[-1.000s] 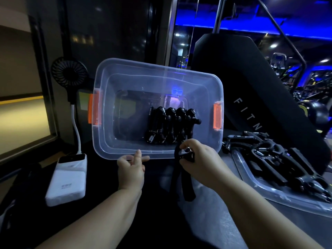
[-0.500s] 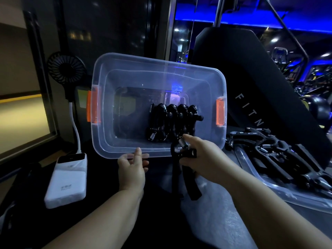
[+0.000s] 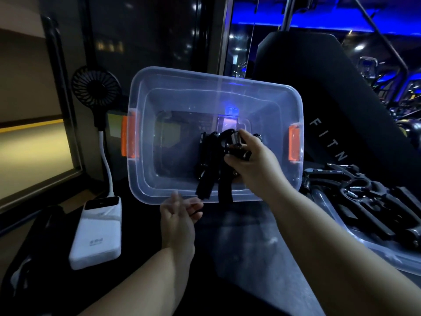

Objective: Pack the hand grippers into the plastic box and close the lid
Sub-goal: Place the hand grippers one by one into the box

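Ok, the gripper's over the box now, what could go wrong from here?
The hand gripper in the right hand has its handles hanging across the near rim of the plastic box; they could snag there. It sits over the packed row, so dropping it may knock those askew. The left hand looks open by the rim, so the box might slide.

Clear box [image 3: 145, 106], orange latches [image 3: 130, 136]; black hand grippers [image 3: 206, 156]; white power bank [image 3: 96, 238].
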